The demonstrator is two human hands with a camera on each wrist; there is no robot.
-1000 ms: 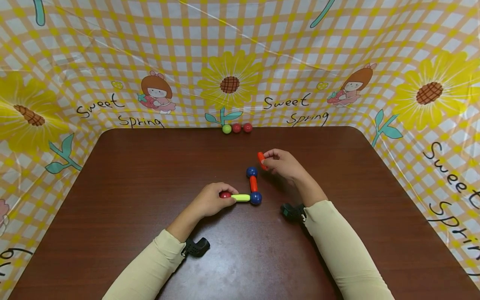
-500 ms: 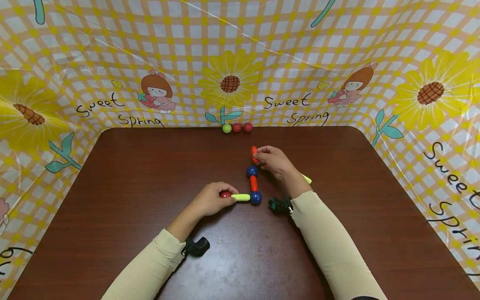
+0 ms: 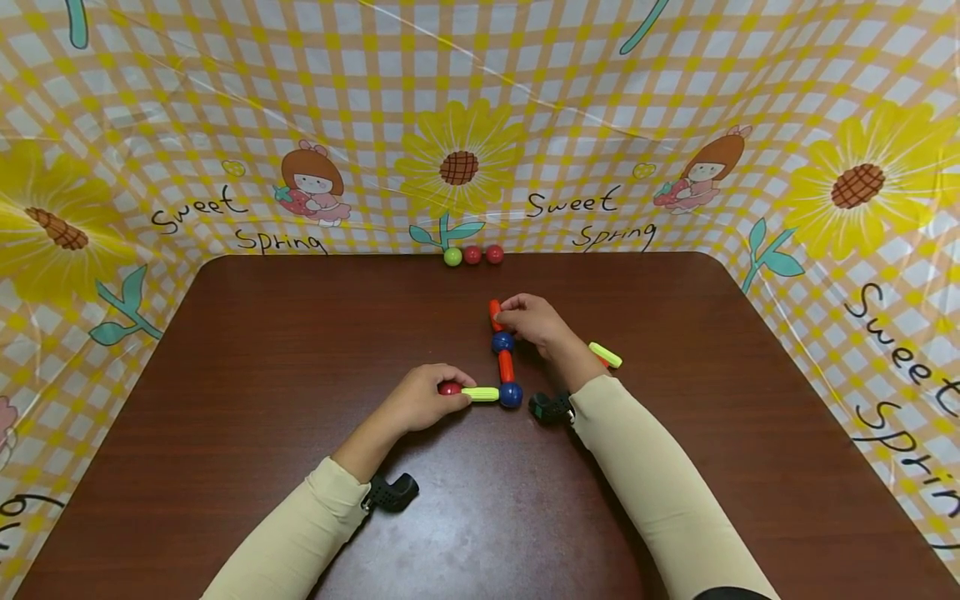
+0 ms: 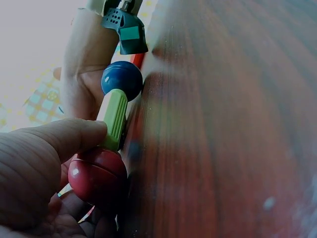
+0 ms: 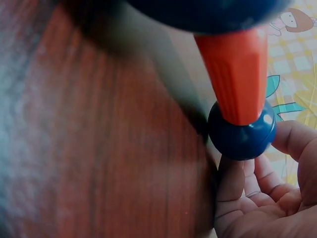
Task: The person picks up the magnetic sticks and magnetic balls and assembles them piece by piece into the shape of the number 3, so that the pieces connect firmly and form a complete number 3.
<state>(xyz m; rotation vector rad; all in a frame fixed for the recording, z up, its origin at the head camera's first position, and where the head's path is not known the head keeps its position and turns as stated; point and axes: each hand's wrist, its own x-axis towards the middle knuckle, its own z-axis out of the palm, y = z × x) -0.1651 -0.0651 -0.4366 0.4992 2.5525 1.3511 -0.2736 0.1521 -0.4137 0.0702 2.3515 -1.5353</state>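
Observation:
My left hand [image 3: 427, 402] pinches a yellow-green toy rod [image 3: 483, 394] where it meets a red ball [image 4: 99, 178]. The rod's other end joins a blue ball [image 3: 511, 395]. From there an orange-red rod [image 3: 506, 367] leads away to a second blue ball [image 3: 503, 342], making an L shape on the table. My right hand [image 3: 536, 323] holds another orange-red rod [image 3: 494, 315] between thumb and fingers, its near end right at the far blue ball. In the right wrist view, that ball hides the held rod.
A green ball [image 3: 453, 257] and two red balls [image 3: 483, 255] line the back edge of the brown table [image 3: 300, 317]. Beside my right forearm lies a loose yellow-green rod [image 3: 606, 355], with part of an orange-red rod showing by it. A patterned cloth [image 3: 375, 125] surrounds the table.
My right hand has moved left with the orange-red rod, bringing it to the far blue ball. The loose rods by the right forearm have come into view. My left hand stays put.

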